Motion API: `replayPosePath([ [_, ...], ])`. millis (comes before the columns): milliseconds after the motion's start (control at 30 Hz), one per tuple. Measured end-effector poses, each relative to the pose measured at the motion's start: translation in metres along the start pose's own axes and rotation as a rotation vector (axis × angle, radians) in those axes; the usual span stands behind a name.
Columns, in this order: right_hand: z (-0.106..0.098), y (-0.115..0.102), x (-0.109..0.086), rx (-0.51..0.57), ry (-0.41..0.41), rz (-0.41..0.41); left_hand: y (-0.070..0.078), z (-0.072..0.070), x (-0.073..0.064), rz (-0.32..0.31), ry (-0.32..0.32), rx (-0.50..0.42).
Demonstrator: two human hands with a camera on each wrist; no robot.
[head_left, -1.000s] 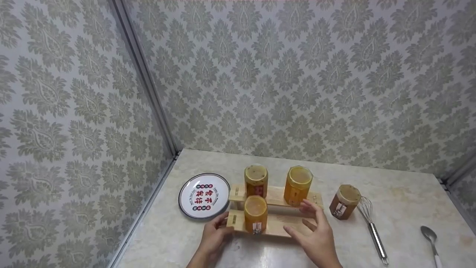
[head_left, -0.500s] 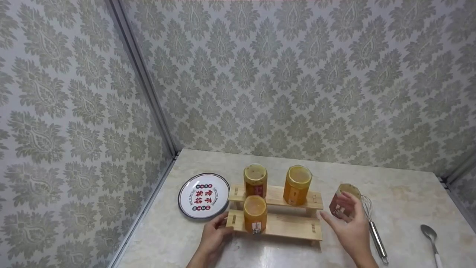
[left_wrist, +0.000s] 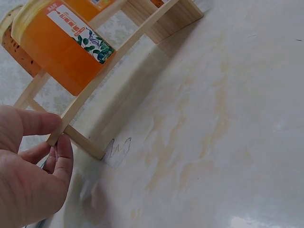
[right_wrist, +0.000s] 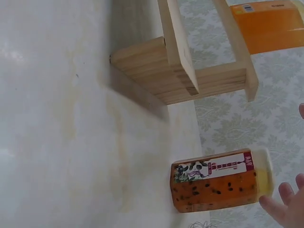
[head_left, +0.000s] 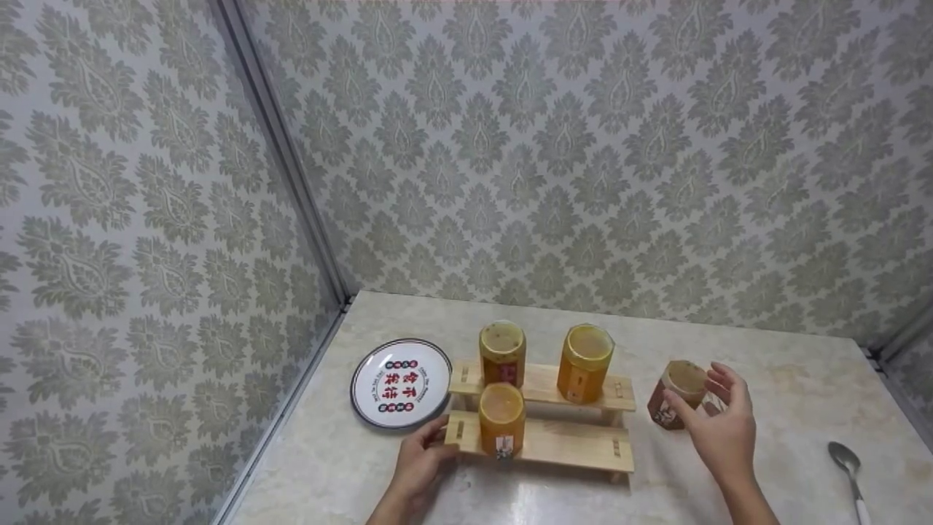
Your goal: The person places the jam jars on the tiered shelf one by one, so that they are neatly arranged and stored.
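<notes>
A two-tier wooden rack [head_left: 568, 445] stands on the table. My left hand [head_left: 423, 458] holds its lower board at the left end; in the left wrist view, thumb and fingers [left_wrist: 64, 159] pinch the board's tip. On the lower tier is an orange jar [head_left: 501, 419]; the upper tier bears a seed-flecked jar [head_left: 502, 354] and another orange jar [head_left: 585, 364]. To the right of the rack, a brown-orange jar with dark seeds [right_wrist: 213, 190] stands upright on the table. My right hand [head_left: 725, 430] is spread around its lid end, fingers loosely bent, a fingertip right at the lid.
A white plate with red characters [head_left: 401, 384] lies left of the rack. A spoon [head_left: 845, 459] lies at the far right. Wire loops of a whisk [right_wrist: 203, 224] show beside the seeded jar; the rest is hidden by the right hand. Patterned walls [head_left: 525, 182] border the table.
My right hand has moved from the right end of the rack rightward to the seeded jar, now covering the whisk. The left hand stays on the rack.
</notes>
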State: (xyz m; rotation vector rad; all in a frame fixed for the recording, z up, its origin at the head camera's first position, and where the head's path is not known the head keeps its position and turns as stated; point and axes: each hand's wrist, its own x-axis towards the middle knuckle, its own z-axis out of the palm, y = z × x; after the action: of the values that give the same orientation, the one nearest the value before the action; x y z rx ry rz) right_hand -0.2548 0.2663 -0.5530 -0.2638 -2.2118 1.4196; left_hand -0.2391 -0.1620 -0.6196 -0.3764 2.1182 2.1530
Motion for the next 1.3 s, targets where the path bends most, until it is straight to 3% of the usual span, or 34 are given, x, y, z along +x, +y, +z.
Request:
replayPosePath([
  [233, 0.007, 0.018, 0.013, 0.009, 0.046, 0.007, 0.0, 0.0, -0.002, 0.032, -0.003, -0.017],
  [567, 0.016, 0.033, 0.018, 0.036, -0.033, 0.129, 0.004, 0.0, 0.0, -0.055, -0.003, -0.039],
  [867, 0.023, 0.039, 0.015, -0.011, -0.062, 0.11, 0.003, 0.001, 0.001, -0.076, -0.002, -0.046],
  [1300, 0.033, 0.051, 0.015, -0.003, -0.028, 0.156, 0.006, 0.001, -0.001, -0.061, 0.003, -0.022],
])
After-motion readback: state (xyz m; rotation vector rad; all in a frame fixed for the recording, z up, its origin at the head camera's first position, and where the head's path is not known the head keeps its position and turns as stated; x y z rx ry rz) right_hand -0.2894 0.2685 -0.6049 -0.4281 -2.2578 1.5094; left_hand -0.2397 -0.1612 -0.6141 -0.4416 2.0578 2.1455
